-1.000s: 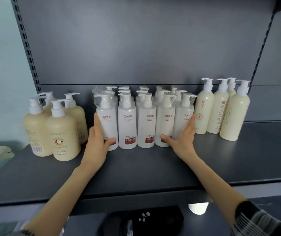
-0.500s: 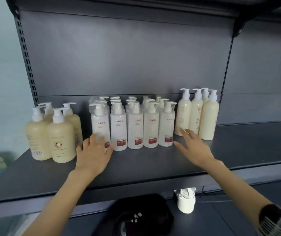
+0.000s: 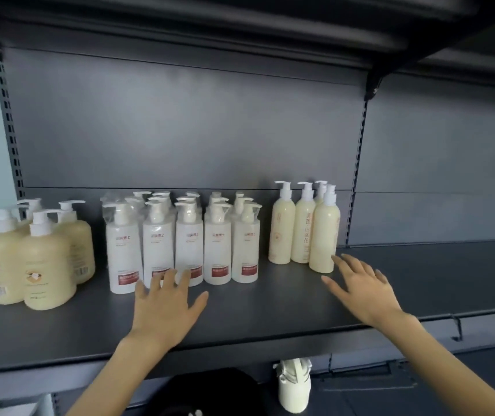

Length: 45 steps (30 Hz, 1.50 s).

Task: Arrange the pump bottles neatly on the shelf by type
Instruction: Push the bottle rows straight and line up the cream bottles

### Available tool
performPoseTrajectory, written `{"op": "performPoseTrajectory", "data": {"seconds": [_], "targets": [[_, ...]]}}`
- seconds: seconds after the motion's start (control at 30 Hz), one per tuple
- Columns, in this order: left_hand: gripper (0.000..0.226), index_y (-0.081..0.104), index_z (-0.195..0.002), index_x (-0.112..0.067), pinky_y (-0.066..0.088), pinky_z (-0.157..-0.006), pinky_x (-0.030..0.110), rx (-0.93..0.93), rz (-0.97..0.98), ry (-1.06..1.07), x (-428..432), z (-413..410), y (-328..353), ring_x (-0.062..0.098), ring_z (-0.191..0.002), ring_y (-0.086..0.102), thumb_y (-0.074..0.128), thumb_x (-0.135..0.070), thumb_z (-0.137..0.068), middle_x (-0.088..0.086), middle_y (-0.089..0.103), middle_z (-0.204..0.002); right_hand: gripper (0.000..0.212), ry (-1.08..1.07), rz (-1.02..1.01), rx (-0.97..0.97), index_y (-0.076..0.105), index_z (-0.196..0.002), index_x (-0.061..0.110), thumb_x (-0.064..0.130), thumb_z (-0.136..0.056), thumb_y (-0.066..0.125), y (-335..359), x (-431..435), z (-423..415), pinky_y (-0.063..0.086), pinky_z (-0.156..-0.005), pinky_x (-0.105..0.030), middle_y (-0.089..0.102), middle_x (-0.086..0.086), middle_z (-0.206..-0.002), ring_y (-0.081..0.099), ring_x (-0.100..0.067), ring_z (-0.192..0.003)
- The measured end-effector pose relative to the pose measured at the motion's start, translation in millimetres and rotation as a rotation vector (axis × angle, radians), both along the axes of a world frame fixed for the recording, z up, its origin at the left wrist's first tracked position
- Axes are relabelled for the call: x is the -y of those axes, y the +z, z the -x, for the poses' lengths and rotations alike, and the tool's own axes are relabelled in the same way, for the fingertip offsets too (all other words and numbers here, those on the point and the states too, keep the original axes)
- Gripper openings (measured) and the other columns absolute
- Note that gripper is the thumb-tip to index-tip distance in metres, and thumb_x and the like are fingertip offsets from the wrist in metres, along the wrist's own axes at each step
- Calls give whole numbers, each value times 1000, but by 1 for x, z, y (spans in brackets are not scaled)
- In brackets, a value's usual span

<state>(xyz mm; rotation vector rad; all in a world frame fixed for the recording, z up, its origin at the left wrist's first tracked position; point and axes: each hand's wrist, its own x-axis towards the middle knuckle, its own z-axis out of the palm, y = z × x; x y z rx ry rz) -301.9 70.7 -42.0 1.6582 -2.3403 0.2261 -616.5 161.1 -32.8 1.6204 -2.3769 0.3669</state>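
Observation:
Three groups of pump bottles stand on the dark grey shelf (image 3: 255, 313). At the left are squat yellow bottles (image 3: 46, 268). In the middle stand several rows of white bottles with red labels (image 3: 217, 253), wrapped in clear film. At the right are tall cream bottles (image 3: 322, 243). My left hand (image 3: 165, 307) hovers open just in front of the white bottles, fingers spread, holding nothing. My right hand (image 3: 360, 286) is open too, its fingertips close to the base of the nearest cream bottle.
A cream pump bottle (image 3: 294, 385) and a dark object (image 3: 210, 391) sit on the level below. An upper shelf (image 3: 240, 22) overhangs the top. The shelf's right half stretches past the cream bottles.
Both hands let go of the white bottle group and drew back from it. The right hand shifted right toward the cream bottles. The view pulled back and tilted up.

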Motion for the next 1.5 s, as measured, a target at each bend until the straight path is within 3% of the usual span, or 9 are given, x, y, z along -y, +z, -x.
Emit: {"op": "performPoseTrajectory", "data": {"seconds": [0.33,0.47,0.6,0.73,0.93,1.03,1.17,1.33,1.5], "targets": [[68,15,-149,-22,18,-113,45,-34,7,73,-26,92,-10,25,-142,19,18,-61,-93,3,22,-154,67,8,-42,-1,13,-151,24,59,-95,24,1,-1,94,17,-117,-47,15,1,-158,17,-22,-144],[95,26,-147,-22,25,-110,45,-122,73,-26,-29,126,-1,26,-139,27,-7,-67,-70,5,32,-151,68,19,-40,42,15,-150,22,59,-95,25,-1,11,107,19,-116,-47,17,0,-157,19,-23,-144],[99,11,-150,-25,17,-114,39,-121,65,-140,-20,163,7,21,-142,16,-16,-63,-62,0,20,-154,66,29,48,80,19,-149,20,58,-95,27,3,29,114,22,-115,-46,22,-1,-154,22,-23,-142],[67,0,-150,-22,17,-114,39,-165,77,-252,6,199,11,23,-142,10,21,-55,-95,2,6,-156,65,52,137,175,21,-148,20,57,-95,31,10,54,113,28,-111,-48,25,-2,-152,27,-25,-138],[80,-21,-146,-15,24,-112,41,-456,123,-280,72,249,29,30,-142,9,42,-25,-97,13,-8,-155,64,198,439,336,17,-148,28,56,-93,34,34,94,103,41,-98,-42,29,5,-146,37,-16,-131],[80,-15,-148,-18,37,-103,43,-629,83,-278,96,263,33,33,-136,22,45,-16,-94,15,1,-153,61,277,538,386,18,-146,33,55,-93,38,41,110,96,42,-83,-33,32,11,-140,44,-7,-120],[83,-16,-147,-29,43,-84,42,-785,-20,-326,120,268,22,31,-120,42,49,-21,-95,13,25,-143,59,334,591,494,21,-141,37,53,-91,46,39,135,95,46,-80,-34,38,20,-126,53,-3,-102],[86,-18,-145,-34,46,-81,42,-809,79,-291,133,274,12,26,-116,46,51,-29,-94,9,32,-140,50,421,726,693,30,-129,42,45,-88,58,29,164,97,53,-85,-39,53,22,-113,57,1,-100],[87,-25,-138,-45,50,-77,43,-779,170,-301,141,273,3,23,-109,51,49,-39,-92,5,36,-138,55,463,821,751,32,-125,47,61,-76,53,18,176,105,54,-82,-35,54,18,-113,59,0,-99]]}}
